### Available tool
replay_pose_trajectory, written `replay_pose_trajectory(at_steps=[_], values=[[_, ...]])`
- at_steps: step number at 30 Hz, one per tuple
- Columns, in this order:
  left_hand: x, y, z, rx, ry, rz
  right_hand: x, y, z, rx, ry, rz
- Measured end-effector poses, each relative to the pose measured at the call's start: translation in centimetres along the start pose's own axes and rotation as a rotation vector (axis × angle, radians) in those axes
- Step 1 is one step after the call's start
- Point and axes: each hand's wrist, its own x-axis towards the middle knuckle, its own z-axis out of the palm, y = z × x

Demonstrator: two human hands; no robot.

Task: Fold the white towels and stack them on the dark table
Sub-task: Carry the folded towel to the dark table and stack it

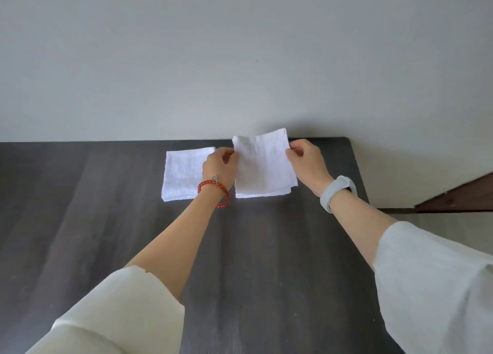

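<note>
A folded white towel (262, 164) is held at its left and right edges, its far side lifted off the dark table (106, 220) and its near edge resting on a thin stack of folded towels below. My left hand (220, 165), with a red bead bracelet on the wrist, pinches the left edge. My right hand (306, 161), with a grey wristband, pinches the right edge. A second folded white towel (181, 174) lies flat on the table just left of my left hand.
A pale wall (240, 60) rises right behind the table's far edge. The table's right edge runs close to my right wrist. A dark brown piece of furniture (458, 196) shows at the far right, beyond the table.
</note>
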Motion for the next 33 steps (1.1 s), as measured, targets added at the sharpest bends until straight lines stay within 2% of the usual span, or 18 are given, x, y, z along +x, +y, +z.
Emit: replay_pose_trajectory(at_steps=[10,16,19,22,24,26,29,33], values=[[3.1,-2.6,2.3,0.175,-0.022,-0.03,2.4,3.4,2.6,-0.049,-0.032,0.084],[2.8,-3.3,3.1,0.204,0.028,-0.038,2.6,4.2,3.0,-0.134,-0.023,0.064],[2.2,-3.5,3.4,0.356,0.094,0.141,2.0,4.4,3.3,-0.369,0.131,-0.06],[2.2,-4.4,3.9,0.632,0.123,0.432,1.6,4.8,3.9,-0.735,0.218,-0.415],[2.4,-5.0,4.3,0.816,0.085,0.474,1.6,4.9,4.2,-0.96,0.135,-0.487],[2.2,-5.3,4.5,0.908,-0.005,0.421,1.5,5.0,4.4,-1.085,0.02,-0.399],[2.1,-5.9,4.8,0.998,-0.103,0.367,1.3,5.9,4.7,-1.088,-0.093,-0.278],[2.2,-5.5,4.4,1.027,-0.156,0.361,1.2,5.2,4.1,-1.002,-0.172,-0.258]])
